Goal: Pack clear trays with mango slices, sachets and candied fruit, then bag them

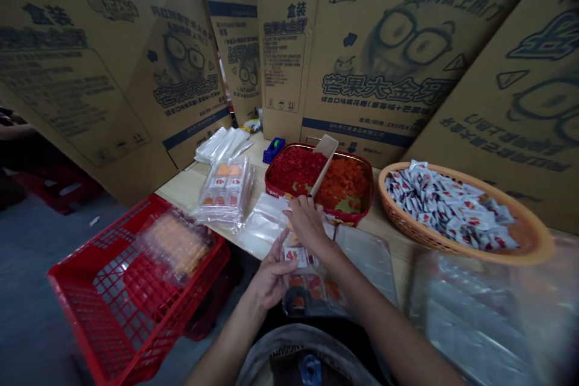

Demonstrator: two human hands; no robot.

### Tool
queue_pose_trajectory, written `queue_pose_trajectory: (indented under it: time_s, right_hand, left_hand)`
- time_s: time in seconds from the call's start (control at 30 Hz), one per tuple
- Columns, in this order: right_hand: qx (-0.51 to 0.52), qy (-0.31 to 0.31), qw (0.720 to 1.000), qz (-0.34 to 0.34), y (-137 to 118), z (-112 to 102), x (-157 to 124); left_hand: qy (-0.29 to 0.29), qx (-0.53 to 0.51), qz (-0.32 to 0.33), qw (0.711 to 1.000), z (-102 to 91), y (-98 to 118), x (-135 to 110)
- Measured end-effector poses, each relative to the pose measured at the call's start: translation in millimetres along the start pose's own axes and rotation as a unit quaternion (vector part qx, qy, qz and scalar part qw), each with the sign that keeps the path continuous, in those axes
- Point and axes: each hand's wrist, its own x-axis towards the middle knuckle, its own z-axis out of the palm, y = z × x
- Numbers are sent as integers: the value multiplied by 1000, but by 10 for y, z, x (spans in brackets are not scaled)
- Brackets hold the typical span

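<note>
My left hand [271, 274] grips the edge of a clear plastic tray [312, 295] holding orange pieces, with a small printed sachet [294, 256] lying at its top. My right hand [307, 223] is just above the sachet, by the near rim of a red tray [344, 214]. Its fingertips are partly hidden, and I cannot tell whether they pinch anything. The red tray holds diced red food [294, 169] and diced orange food [341, 181], parted by a cardboard divider [326, 157].
A wicker basket [452, 211] of sachets stands to the right, and a clear bag [479, 313] lies near me. Stacked filled trays [221, 190] sit left on the table, above a red plastic crate [136, 295]. Flattened printed cartons [384, 42] stand behind. Another person's arm [15, 131] shows far left.
</note>
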Motion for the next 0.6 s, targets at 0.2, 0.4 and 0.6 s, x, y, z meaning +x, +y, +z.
queue_pose_trajectory:
  time_s: [0.2, 0.4, 0.6]
  right_hand:
    - [354, 35, 914, 195, 317, -157, -329]
    - [785, -128, 515, 319, 502, -306, -707]
    - [785, 1, 477, 395, 808, -499, -858]
  left_hand:
    - [18, 24, -18, 999, -21, 120, -16]
    - [-32, 113, -22, 993, 116, 160, 40]
    - [-34, 658, 199, 726, -3, 312, 560]
